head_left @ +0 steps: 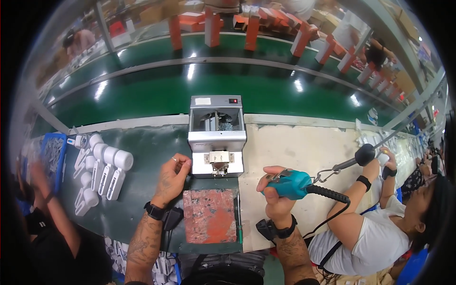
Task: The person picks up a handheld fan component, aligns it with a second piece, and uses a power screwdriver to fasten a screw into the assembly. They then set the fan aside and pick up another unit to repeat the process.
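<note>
Head view, teal electric screwdriver (290,184), black cord

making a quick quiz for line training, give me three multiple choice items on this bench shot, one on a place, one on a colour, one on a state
1. Where does the grey feeder machine stand?
A. beyond the worn red pad
B. on the green conveyor
C. right of the right hand

2. What colour is the body of the power screwdriver?
A. orange
B. teal
C. white

3. How is the right hand?
A. flat on the bench
B. empty in the air
C. closed round the screwdriver

Answers: 1 A, the machine stands at the pad's far edge. 2 B, its casing is teal with a black cable end. 3 C, the fingers wrap its body, while the left hand rests beside the machine.
</note>
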